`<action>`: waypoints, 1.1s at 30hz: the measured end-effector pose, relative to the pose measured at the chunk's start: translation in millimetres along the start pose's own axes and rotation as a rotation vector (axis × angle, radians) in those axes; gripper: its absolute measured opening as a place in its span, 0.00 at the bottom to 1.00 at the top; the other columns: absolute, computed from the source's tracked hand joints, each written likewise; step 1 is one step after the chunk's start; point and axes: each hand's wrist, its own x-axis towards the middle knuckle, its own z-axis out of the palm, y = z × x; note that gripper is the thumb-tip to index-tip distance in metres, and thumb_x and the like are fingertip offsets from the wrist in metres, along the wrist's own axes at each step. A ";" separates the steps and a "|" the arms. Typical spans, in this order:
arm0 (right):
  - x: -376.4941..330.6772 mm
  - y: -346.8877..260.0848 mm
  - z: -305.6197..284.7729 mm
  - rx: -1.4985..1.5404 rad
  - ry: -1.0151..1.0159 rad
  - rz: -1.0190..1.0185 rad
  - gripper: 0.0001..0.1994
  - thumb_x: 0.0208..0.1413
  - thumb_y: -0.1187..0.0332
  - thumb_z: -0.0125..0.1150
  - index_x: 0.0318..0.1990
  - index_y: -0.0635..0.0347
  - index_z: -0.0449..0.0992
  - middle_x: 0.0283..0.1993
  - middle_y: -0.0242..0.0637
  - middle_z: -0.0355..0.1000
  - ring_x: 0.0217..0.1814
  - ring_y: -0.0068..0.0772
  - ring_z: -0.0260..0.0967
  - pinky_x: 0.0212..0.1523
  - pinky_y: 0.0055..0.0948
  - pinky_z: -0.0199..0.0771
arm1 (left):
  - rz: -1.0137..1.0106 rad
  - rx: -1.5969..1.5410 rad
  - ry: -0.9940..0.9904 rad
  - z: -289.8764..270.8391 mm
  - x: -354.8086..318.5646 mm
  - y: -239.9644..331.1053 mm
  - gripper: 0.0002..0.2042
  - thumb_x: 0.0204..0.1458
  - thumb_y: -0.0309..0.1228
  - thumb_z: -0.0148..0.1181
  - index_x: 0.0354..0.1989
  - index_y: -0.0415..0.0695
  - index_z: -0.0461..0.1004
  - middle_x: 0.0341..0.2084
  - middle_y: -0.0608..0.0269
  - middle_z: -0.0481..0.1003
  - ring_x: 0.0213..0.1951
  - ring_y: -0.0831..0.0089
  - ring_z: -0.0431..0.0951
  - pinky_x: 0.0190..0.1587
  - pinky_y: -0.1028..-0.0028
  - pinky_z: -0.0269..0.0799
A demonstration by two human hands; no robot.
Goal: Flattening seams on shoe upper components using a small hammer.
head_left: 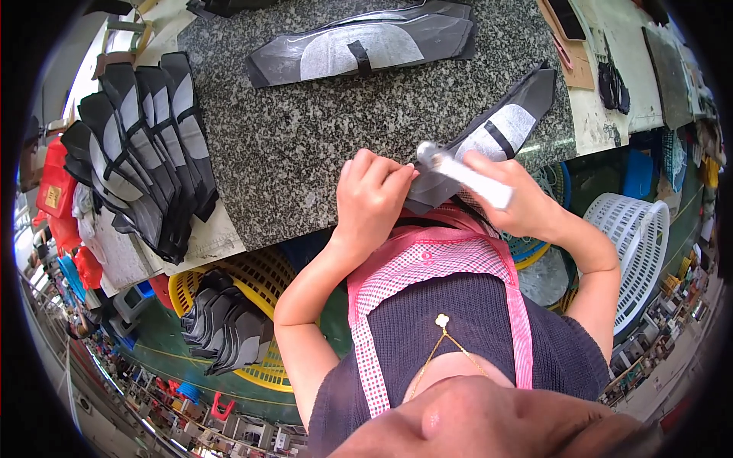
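At the near edge of the speckled stone slab (282, 153) lies a curved dark grey cut piece (531, 99) with a light grey panel and a black strap. My left hand (370, 195) is closed, thumb and finger pinched at this piece's left end. Held low over the piece in my closed right hand (515, 200) is what looks like a small hammer (481, 183), with a round metal head and a white handle, somewhat blurred. The head is close to my left fingertips; whether it touches the piece I cannot tell.
Similar pieces lie stacked at the slab's far side (359, 49) and fanned out at the left (145, 145). A yellow basket (267, 294) holds more below the table. A white basket (630, 252) stands at the right. A phone (566, 19) rests at the far right.
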 end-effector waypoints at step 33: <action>-14.8 40.9 -8.4 0.521 0.091 0.293 0.18 0.71 0.57 0.43 0.47 0.62 0.74 0.29 0.24 0.66 0.24 0.16 0.58 0.26 0.22 0.59 | 0.124 0.080 -0.194 12.1 -15.7 25.5 0.26 0.50 0.31 0.57 0.62 0.47 0.71 0.35 0.63 0.67 0.38 0.65 0.69 0.41 0.65 0.67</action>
